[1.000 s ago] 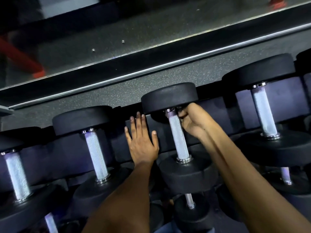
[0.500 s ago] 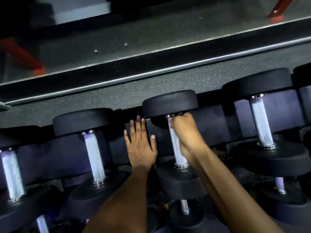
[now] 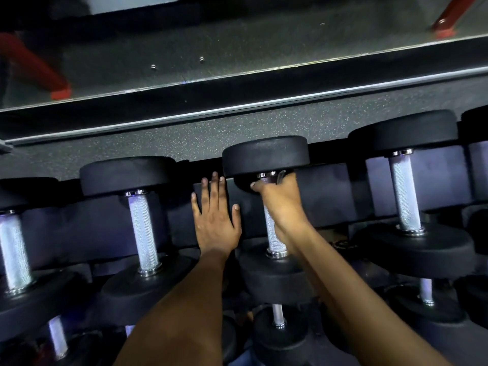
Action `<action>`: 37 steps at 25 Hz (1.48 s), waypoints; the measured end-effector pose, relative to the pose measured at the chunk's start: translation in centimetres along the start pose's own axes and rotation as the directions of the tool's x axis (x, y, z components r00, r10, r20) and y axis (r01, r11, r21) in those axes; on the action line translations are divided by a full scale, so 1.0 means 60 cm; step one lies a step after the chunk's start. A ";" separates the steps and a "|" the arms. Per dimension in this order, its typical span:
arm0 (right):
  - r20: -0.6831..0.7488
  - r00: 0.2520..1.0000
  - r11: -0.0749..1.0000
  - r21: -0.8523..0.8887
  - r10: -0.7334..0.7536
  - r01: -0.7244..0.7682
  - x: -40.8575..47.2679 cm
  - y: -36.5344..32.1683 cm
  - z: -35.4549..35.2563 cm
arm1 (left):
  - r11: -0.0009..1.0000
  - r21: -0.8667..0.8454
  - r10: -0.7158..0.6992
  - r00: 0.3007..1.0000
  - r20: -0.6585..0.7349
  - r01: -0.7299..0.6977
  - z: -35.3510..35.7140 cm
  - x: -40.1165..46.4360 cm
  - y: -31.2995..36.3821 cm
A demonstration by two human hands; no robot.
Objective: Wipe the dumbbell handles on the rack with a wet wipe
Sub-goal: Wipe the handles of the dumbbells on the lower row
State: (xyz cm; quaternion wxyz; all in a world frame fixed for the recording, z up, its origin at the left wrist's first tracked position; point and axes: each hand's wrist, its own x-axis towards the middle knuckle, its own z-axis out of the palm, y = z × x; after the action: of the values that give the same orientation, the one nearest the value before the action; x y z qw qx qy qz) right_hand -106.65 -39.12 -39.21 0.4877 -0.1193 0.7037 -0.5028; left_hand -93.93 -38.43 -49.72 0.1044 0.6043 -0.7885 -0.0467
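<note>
On speckled gym flooring, dumbbell rack, left hand flat on it, right hand gripping handle.

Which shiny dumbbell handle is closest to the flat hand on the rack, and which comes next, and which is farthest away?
From the left hand:
1. Handle the right hand grips, just to its right.
2. Handle on its left, a bit farther.
3. Handle far right, past the gripped one.
4. Handle at the left edge, about as far; too close to call.

dumbbells side by side on rack, floor behind, smaller dumbbells below
</note>
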 end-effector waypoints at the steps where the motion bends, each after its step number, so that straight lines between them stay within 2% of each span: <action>1: 0.026 1.000 0.999 0.033 0.014 -0.015 0.007 0.002 -0.008 | 1.000 -0.001 0.010 1.000 -0.007 -0.010 0.001 -0.002 0.000; 2: 0.028 1.000 1.000 0.013 0.012 -0.012 0.013 0.007 -0.019 | 1.000 -0.006 0.021 1.000 -0.011 -0.021 0.002 -0.003 -0.001; 6: -0.139 0.970 0.913 -0.387 -0.199 0.132 -0.012 0.014 -0.066 | 1.000 0.000 0.002 0.998 0.068 -0.002 -0.001 0.002 0.000; 7: -0.132 0.961 0.882 -0.442 -0.241 0.161 -0.026 0.006 -0.075 | 1.000 0.016 -0.008 0.994 0.113 0.006 -0.012 0.002 0.004; 9: -0.103 0.968 0.838 -0.526 -0.228 0.141 -0.053 -0.015 -0.089 | 0.998 -0.004 -0.059 0.959 0.278 0.063 -0.048 0.007 0.013; 11: -0.041 0.978 0.817 -0.557 -0.206 0.149 -0.083 -0.040 -0.089 | 0.969 -0.133 -0.137 0.898 0.419 0.210 -0.100 0.000 0.026; 14: 0.138 0.968 0.755 -0.606 -0.210 0.250 -0.152 -0.066 -0.074 | 0.795 -0.347 -0.341 0.840 0.422 0.497 -0.204 -0.031 0.043; 19: 0.231 0.956 0.825 -0.494 -0.179 0.274 -0.269 -0.079 -0.052 | 0.606 -0.506 -0.464 0.790 0.401 0.613 -0.334 -0.111 0.028; 22: 0.298 0.936 0.809 -0.494 -0.188 0.320 -0.304 -0.074 -0.034 | 0.560 -0.537 -0.520 0.772 0.365 0.631 -0.376 -0.154 -0.001; 25: 0.337 0.923 0.773 -0.531 -0.186 0.349 -0.333 -0.081 -0.004 | 0.568 -0.533 -0.556 0.770 0.314 0.627 -0.416 -0.190 -0.052; 29: 0.339 0.932 0.765 -0.563 -0.131 0.312 -0.349 -0.066 0.039 | 0.589 -0.499 -0.567 0.765 0.307 0.636 -0.435 -0.211 -0.133; 34: 0.274 0.957 0.778 -0.578 -0.097 0.245 -0.349 -0.025 0.105 | 0.686 -0.456 -0.463 0.824 0.328 0.567 -0.421 -0.187 -0.235; 37: 0.193 0.980 0.815 -0.559 -0.051 0.152 -0.346 -0.011 0.145 | 0.770 -0.391 -0.361 0.850 0.384 0.504 -0.386 -0.154 -0.292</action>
State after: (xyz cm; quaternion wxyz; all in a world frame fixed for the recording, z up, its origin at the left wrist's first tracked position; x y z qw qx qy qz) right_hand -89.59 -30.92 -27.07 0.4596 -0.3394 0.7707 -0.2823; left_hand -69.98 -32.98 -31.67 0.1211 0.7126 -0.5961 -0.3495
